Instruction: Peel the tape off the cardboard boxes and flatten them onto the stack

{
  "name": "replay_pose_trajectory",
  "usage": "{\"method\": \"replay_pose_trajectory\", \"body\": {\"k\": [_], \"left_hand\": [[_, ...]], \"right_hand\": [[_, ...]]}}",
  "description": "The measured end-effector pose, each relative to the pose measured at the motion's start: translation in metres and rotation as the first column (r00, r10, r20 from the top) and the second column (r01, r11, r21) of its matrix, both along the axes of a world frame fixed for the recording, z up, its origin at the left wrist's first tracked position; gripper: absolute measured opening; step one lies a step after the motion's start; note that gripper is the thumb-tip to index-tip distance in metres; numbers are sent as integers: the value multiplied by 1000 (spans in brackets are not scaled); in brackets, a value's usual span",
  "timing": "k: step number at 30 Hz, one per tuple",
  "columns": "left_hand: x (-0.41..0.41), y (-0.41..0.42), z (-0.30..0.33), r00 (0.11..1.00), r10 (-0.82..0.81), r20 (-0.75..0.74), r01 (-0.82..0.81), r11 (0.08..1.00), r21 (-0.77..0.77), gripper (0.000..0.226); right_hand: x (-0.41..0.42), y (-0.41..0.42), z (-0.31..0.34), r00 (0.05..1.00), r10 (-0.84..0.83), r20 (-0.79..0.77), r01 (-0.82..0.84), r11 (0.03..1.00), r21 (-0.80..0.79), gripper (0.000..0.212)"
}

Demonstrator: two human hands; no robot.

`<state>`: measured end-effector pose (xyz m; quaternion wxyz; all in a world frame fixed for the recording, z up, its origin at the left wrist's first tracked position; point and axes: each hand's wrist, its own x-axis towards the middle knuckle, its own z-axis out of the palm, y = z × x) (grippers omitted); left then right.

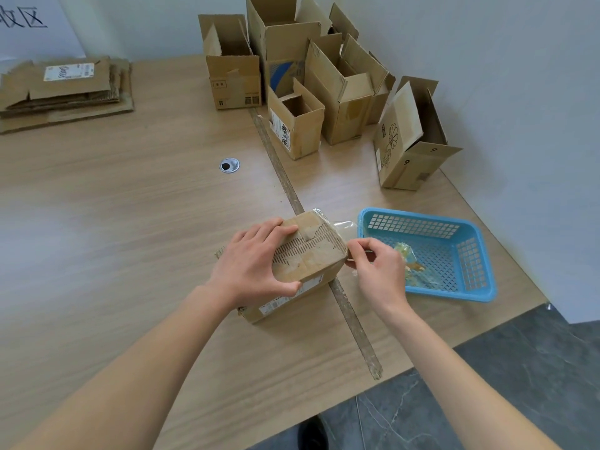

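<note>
A small cardboard box stands on the wooden table near its front right. Its top face is torn, showing the corrugated ribs. My left hand grips the box's top from the left, fingers over the far edge and thumb on the near side. My right hand pinches a strip of clear tape that runs off the box's right edge. A stack of flattened cardboard lies at the table's far left.
A blue plastic basket holding crumpled tape sits just right of my right hand. Several open cardboard boxes stand at the back right against the wall. A round cable hole and a seam strip mark the table.
</note>
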<state>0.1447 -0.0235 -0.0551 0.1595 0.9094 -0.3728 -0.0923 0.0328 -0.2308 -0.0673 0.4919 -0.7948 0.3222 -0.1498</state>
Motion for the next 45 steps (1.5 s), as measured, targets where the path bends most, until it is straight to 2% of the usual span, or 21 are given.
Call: {"method": "replay_pose_trajectory", "body": {"k": [2, 5, 6, 9, 11, 15, 18, 21, 26, 31, 35, 40, 45], "left_hand": [[0, 0, 0, 1000, 3, 3, -3, 1000, -2, 101], [3, 0, -1, 1000, 1, 6, -1, 1000, 2, 101], [2, 0, -1, 1000, 0, 7, 0, 1000, 7, 101], [0, 0, -1, 1000, 3, 7, -3, 1000, 7, 101], [0, 0, -1, 1000, 6, 9, -6, 1000, 9, 101], [0, -1, 0, 1000, 9, -2, -9, 1000, 19, 101], [0, -1, 1, 1000, 10, -8, -10, 1000, 18, 102], [-1, -1, 1, 1000, 17, -8, -16, 1000, 23, 102], [-2, -1, 1, 1000, 18, -4, -17, 1000, 21, 102], [-2, -1, 1, 1000, 18, 1, -19, 1000, 15, 102], [-2, -1, 2, 1000, 17, -9, -17, 1000, 13, 102], [-2, -1, 2, 1000, 20, -4, -20, 1000, 15, 101], [-2, -1, 2, 1000, 20, -1, -20, 1000, 18, 101]], "right_hand": [[-14, -3, -3, 996, 34, 82, -37, 999, 33, 13], [-28, -3, -9, 982, 171, 78, -154, 970, -187, 4], [-29, -1, -9, 980, 189, 61, -173, 965, -198, 5], [-25, 6, -11, 990, 137, 26, -135, 989, -60, 35], [-20, 9, -9, 995, 96, 35, -97, 995, 37, 45], [-20, 6, -14, 995, 76, 60, -81, 993, 83, 27], [-23, 4, -17, 993, -38, 110, 25, 993, 112, 15], [-22, 3, -18, 992, -66, 112, 52, 991, 123, 8], [-21, 3, -20, 993, -29, 111, 7, 981, 194, 14], [-18, 7, -21, 985, -121, 127, 92, 973, 210, 11], [-16, 6, -20, 984, -123, 132, 93, 972, 214, 19], [-15, 3, -23, 989, -98, 112, 82, 986, 144, 9], [-15, 4, -23, 998, -28, 50, 30, 999, -35, 16]]}}
